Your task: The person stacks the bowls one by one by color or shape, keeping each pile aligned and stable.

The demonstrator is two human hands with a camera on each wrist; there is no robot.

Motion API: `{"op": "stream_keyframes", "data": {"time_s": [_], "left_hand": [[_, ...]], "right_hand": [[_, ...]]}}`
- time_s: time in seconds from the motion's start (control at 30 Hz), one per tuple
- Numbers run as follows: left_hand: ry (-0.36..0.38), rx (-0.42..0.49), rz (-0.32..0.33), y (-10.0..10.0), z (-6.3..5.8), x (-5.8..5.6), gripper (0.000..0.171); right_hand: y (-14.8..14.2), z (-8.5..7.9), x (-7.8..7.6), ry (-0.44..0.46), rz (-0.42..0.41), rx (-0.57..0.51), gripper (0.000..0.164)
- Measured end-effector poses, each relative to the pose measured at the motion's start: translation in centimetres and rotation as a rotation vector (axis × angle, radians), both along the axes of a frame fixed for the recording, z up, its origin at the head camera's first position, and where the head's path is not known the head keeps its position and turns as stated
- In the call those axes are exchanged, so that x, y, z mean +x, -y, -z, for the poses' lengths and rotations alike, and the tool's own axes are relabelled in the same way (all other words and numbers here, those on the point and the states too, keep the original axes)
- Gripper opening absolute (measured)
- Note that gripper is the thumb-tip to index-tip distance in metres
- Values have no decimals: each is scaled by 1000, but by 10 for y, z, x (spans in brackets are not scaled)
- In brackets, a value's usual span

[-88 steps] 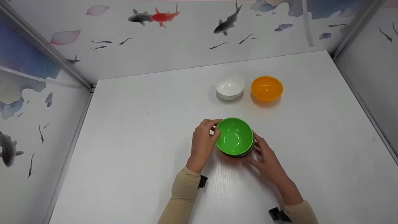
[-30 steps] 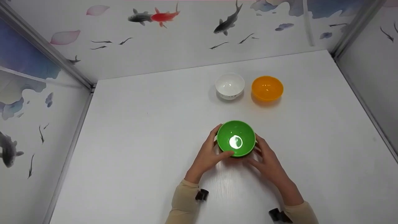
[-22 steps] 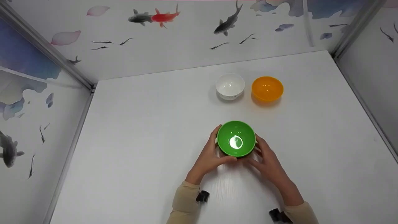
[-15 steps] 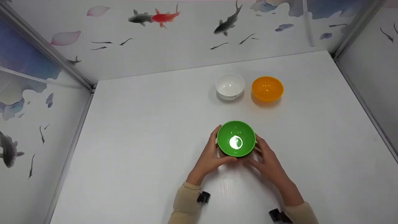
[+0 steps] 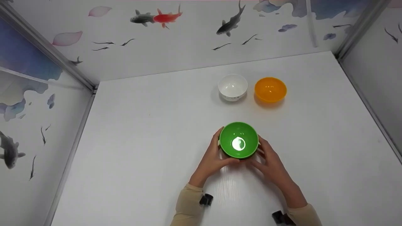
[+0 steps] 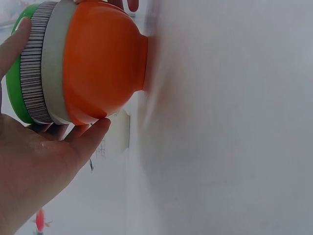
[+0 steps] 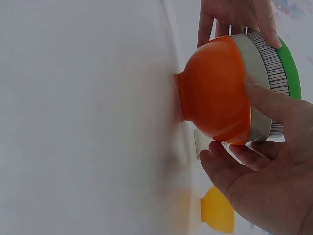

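Note:
A stack of nested bowls stands on the white table between my hands. Its top one is a green bowl [image 5: 238, 138]; below, in the left wrist view, come a bowl with black stripes [image 6: 34, 73], a pale grey bowl [image 6: 53, 68] and a red-orange bowl [image 6: 105, 58] at the bottom. My left hand [image 5: 211, 160] holds the stack from the left, thumb at the near side near the green rim. From the right, my right hand [image 5: 272, 161] holds it lower, its thumb on the grey and red-orange bowls in the right wrist view. The bowls' insides below the green one are hidden.
Behind the stack, a white bowl [image 5: 232, 88] and a yellow-orange bowl [image 5: 270, 90] stand side by side, upright. White panels printed with fish enclose the table [image 5: 141, 141] at the back and sides.
My left hand has shifted from pinching the green bowl's left rim to holding round the stack. The green bowl now sits level, slightly nearer and to the right. My right hand has stayed put.

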State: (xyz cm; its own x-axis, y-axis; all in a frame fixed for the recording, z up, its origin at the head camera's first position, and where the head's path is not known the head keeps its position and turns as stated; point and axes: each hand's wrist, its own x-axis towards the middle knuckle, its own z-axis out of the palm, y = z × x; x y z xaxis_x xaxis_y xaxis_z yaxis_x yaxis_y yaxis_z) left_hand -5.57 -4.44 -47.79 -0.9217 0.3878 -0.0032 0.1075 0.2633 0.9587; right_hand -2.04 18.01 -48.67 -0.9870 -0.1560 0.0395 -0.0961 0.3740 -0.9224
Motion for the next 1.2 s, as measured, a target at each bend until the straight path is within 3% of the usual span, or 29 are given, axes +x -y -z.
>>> {"op": "stream_keyframes", "data": {"time_s": [1.2], "left_hand": [[-13, 18, -1, 0, -3, 0, 108]], "right_hand": [[-14, -5, -5, 53, -52, 60, 87]]}}
